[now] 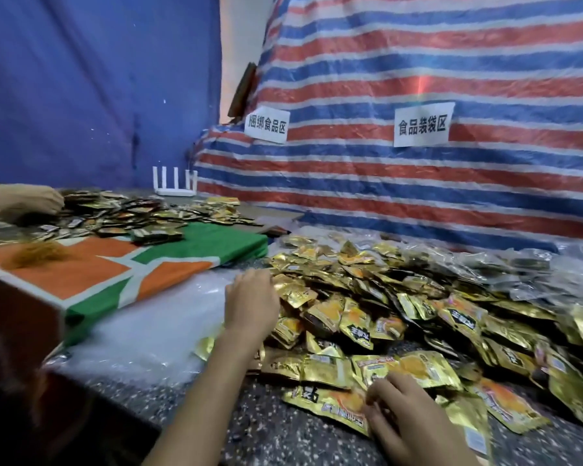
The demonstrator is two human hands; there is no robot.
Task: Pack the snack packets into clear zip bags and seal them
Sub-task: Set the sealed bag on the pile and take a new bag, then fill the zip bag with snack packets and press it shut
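Snack packets (367,307) are lying heaped on the speckled table (276,438), right of the clear bags (148,331). The nearest packet (327,403) is lying flat, long axis running left to right. The right hand (408,422) is pinching its right end; the left hand (249,304) is resting at the heap's left edge, grip hidden.

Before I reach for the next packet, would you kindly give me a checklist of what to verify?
1. Gold snack packets within reach: ok, piled before both hands.
2. Left hand grip: cannot tell; its fingers are hidden at the pile's edge.
3. Right hand grip: cannot tell; curled fingers rest on a front packet.
4. Clear plastic opened for filling: not ok; it lies flat, left of the pile.
5. Other person's hand out of the way: ok, at the far pile.
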